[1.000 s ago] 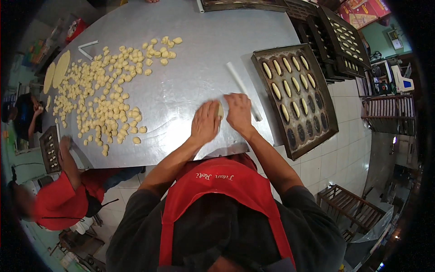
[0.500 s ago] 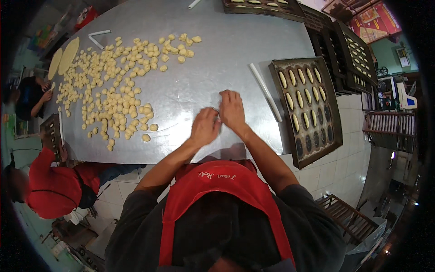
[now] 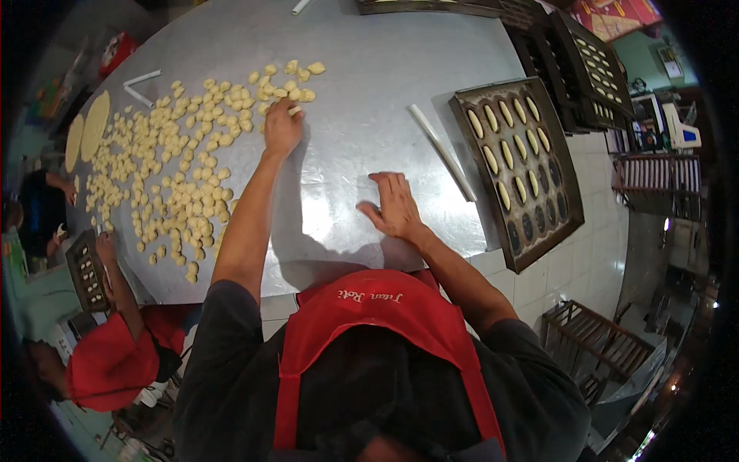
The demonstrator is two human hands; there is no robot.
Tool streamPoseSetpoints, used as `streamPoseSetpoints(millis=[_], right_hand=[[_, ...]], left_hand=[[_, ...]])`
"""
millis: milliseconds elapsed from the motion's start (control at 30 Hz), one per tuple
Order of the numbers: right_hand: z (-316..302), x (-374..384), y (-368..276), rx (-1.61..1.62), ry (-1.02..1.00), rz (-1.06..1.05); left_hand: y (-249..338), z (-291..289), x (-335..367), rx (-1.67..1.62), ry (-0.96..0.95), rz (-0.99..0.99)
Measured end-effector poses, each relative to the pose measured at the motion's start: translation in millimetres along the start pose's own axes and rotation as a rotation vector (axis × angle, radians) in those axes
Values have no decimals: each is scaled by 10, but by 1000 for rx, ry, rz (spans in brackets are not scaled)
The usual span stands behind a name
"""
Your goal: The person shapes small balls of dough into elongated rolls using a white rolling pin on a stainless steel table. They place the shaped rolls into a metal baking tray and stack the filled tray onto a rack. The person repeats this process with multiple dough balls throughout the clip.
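Note:
Out at the upper right edge of the spread of small pale dough balls point(image 3: 185, 173), my left hand point(image 3: 282, 129) has its fingers closed around one dough ball point(image 3: 295, 111). A bit of that ball shows at the fingertips. My right hand point(image 3: 397, 208) rests palm down on the bare metal worktop, fingers stretched out and thumb apart. Whether anything lies under its palm is hidden. Right of it is a dark baking tray point(image 3: 566, 223) with oval hollows; several hold slim, pale dough rolls point(image 3: 508, 154).
A white rod point(image 3: 443, 152) lies left of the tray. Two flat dough sheets point(image 3: 95, 127) and a bent white rod point(image 3: 142, 78) are at the far left. Stacked trays point(image 3: 593, 69) stand far right. A co-worker in red point(image 3: 115, 366) handles another tray point(image 3: 86, 269); a second person point(image 3: 38, 212) works beyond.
My left hand has left my right hand's side and reached up and left to the dough balls. My right hand has spread its fingers. The co-worker in red has shifted.

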State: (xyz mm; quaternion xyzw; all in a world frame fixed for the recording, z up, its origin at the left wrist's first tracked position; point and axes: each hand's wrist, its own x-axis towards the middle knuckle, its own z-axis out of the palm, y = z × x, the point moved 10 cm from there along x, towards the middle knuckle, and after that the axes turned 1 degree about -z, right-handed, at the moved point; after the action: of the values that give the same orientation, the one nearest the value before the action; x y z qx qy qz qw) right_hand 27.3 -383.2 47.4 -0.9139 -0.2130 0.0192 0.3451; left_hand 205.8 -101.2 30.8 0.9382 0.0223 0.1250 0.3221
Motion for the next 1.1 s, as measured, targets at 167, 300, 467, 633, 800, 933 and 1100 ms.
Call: streamPoseSetpoints(millis=[167,300,467,633,800,933,1100], right_hand=[[-350,-581,176,-3,20,-48],[-980,-744,704,4,269,95],[-2804,-1127,1668,23,660,433],[-3747,-1816,2949,-217,876,474],[-3287,-1545,2689,-634,721,446],[-1753,-555,1507,13,324,100],[-1147,-211,1172,-329,352,232]], left_hand=[[-80,-311,-480,129,109,155],[7,-194,-957,-264,-22,-234],[-81,-6,-1844,-535,-155,-374],[383,174,-2105,-672,-161,-463],[483,459,-2343,-711,-151,-535],[1376,821,-2208,-766,-222,-476],[2111,634,-2354,26,-154,289]])
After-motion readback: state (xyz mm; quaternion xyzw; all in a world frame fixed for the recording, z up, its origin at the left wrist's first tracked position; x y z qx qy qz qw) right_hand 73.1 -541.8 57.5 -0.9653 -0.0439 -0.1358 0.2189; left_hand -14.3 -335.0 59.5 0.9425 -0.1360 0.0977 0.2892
